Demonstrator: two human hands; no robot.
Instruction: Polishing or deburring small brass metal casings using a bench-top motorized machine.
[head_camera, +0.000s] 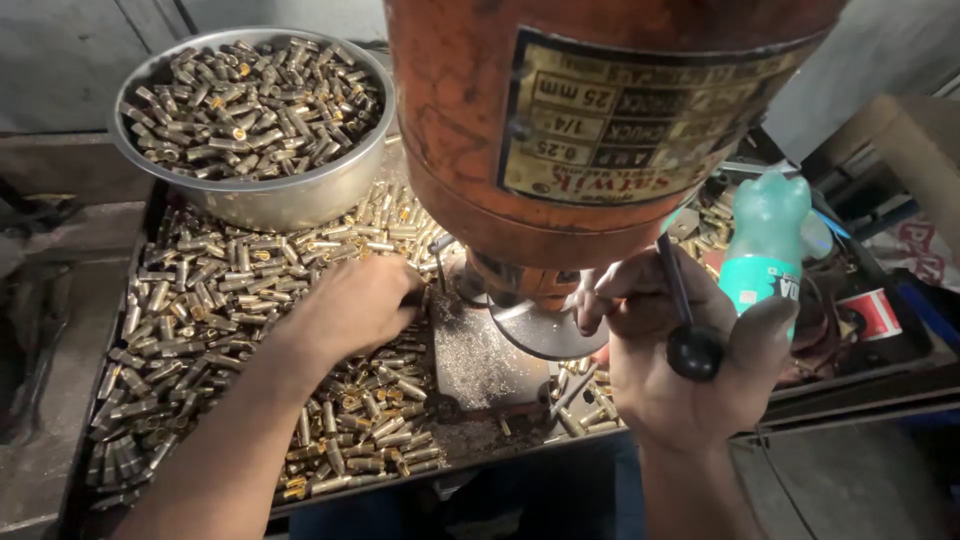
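Observation:
My left hand (350, 305) rests knuckles-up on a tray of several small brass tubes (210, 300), its fingers curled near the drill's work spot under the spindle; what the fingertips hold is hidden. My right hand (680, 350) is wrapped around the black feed lever (685, 320) with its round knob, at the right of the orange drill press head (560, 110). A round metal drill table (545, 335) sits just below the spindle, between both hands.
A steel bowl (270, 195) heaped with the same brass tubes stands at the back left. A green plastic bottle (765, 240) stands right of the machine, with cluttered tools behind it. The tray's front edge (400, 480) runs below my arms.

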